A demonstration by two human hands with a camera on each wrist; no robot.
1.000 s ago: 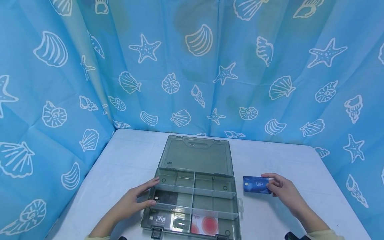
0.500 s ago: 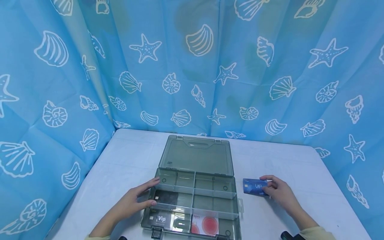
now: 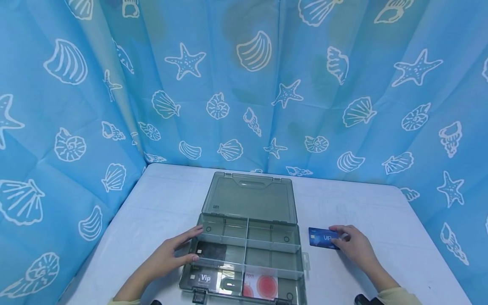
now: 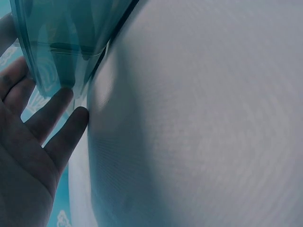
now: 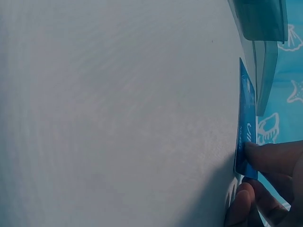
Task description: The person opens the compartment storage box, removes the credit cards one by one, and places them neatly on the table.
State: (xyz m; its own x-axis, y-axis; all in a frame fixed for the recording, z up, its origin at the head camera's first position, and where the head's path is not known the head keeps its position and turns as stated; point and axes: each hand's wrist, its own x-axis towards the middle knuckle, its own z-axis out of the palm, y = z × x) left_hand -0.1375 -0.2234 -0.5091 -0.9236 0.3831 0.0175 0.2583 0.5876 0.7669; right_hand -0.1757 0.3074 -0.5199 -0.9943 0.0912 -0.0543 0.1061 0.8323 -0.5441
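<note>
My right hand (image 3: 354, 248) pinches the right end of a blue VIP card (image 3: 318, 237) between thumb and fingers, low over the table to the right of the box. In the right wrist view, the thumb (image 5: 272, 156) presses on the card's printed face, with the other fingers behind it. A see-through grey-green divided box (image 3: 272, 255) lies with its lid (image 3: 249, 199) folded back. My left hand (image 3: 164, 256) is at the box's left wall, thumb and fingers spread along the rim. In the left wrist view, its extended fingers (image 4: 57, 106) lie close against the wall.
Inside the box, a black card (image 3: 214, 251) sits in the middle-left compartment. A dark Vip card (image 3: 203, 278) lies front left, a white card with red circles (image 3: 267, 287) front right. Behind the white table (image 3: 343, 203) hangs a blue seashell-patterned curtain (image 3: 244, 106).
My right hand has shifted slightly left and towards me, and the blue card has come a little nearer with it. The left hand and the box stay where they were.
</note>
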